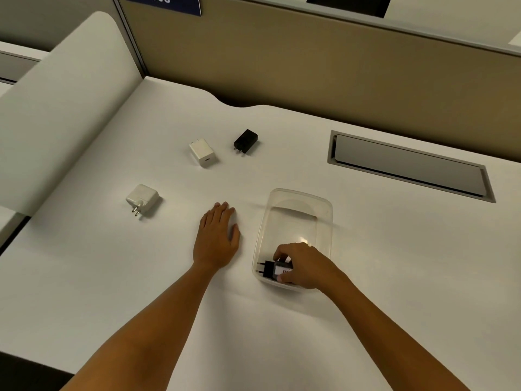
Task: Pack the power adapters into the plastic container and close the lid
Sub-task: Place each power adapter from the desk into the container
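Note:
A clear plastic container [298,198] stands open on the white desk. My right hand [306,265] reaches into its near end, fingers closed on a black power adapter [272,268] with a white label, prongs pointing left. My left hand [217,235] lies flat on the desk just left of the container, holding nothing. Three more adapters rest on the desk: a white one with round prongs [143,199] at the left, a white block adapter [202,152] farther back, and a small black one [245,141] beside it. I see no lid.
A grey recessed cable hatch [408,167] is set into the desk at the right rear. A beige partition wall [310,66] runs along the back, and a white side divider [64,108] rises on the left.

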`<state>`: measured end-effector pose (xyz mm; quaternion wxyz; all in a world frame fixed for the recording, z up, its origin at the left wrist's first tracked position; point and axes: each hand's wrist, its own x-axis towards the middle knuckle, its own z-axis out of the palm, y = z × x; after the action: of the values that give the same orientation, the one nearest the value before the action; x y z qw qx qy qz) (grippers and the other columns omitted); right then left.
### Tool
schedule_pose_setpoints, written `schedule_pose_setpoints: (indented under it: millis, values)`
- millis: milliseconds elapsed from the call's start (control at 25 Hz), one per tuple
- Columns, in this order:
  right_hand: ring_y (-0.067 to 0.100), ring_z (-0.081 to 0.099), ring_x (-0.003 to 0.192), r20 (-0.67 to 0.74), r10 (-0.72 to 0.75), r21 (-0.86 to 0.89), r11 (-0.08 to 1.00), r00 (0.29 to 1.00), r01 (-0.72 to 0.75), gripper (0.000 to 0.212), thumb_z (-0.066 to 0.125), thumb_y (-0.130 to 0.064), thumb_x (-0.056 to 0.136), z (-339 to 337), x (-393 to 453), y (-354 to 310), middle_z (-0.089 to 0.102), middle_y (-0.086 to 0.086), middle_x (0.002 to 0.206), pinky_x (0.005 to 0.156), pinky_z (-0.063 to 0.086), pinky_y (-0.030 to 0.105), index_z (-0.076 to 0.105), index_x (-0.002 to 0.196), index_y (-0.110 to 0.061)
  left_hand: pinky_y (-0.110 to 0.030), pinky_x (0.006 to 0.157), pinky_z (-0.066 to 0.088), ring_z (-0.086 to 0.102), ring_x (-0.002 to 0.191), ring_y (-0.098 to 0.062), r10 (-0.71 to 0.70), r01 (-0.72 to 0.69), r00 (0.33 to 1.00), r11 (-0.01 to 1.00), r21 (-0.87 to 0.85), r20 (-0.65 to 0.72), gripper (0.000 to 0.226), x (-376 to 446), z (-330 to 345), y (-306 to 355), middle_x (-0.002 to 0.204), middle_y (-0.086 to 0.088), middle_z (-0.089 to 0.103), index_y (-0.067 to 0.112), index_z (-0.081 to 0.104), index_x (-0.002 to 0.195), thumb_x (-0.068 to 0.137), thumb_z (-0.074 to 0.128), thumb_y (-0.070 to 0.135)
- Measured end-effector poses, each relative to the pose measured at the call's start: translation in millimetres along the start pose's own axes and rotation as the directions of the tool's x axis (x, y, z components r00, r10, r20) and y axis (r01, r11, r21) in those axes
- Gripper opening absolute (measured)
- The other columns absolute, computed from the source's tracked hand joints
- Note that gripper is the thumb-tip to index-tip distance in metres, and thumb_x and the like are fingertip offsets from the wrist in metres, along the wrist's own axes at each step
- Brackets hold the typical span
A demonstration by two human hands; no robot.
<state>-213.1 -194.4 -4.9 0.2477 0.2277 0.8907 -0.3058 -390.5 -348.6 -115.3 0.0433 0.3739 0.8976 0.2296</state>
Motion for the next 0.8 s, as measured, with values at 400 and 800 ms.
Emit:
schedule_pose_setpoints:
  millis: [400, 800]
  values:
    - [0.013, 0.065, 0.095, -0.107, 0.042, 0.234, 0.972, 0.993, -0.015, 0.030, 0.058, -0.041, 0.092, -23.4, 4.5, 6.1, 0.066, -0.011, 0.111, 0.082, 0.052, 0.029, 0.061, 0.118, -0.028, -0.038, 0.122, 0.022, 0.032, 0.147, -0.023, -0.010, 0.010, 1.000, 1.000, -0.018, 0.014, 0.050, -0.6, -1.5, 1.7, 0.154, -0.006, 0.043, 0.016, 0.045, 0.143, 0.097, 0.041, 0.036]
    - [0.009, 0.067, 0.080, -0.493, 0.004, 0.361, 0.911, 0.870, 0.201, 0.011, 0.063, -0.028, 0.090, -98.7, 56.0, -17.8, 0.069, -0.008, 0.092, 0.071, 0.053, 0.022, 0.069, 0.099, -0.024, -0.040, 0.125, 0.013, 0.021, 0.152, -0.021, -0.056, 0.056, 0.998, 0.998, -0.002, 0.001, 0.056, 7.4, -13.8, -17.4, 0.160, -0.005, 0.033, 0.014, 0.039, 0.151, 0.101, 0.042, 0.040]
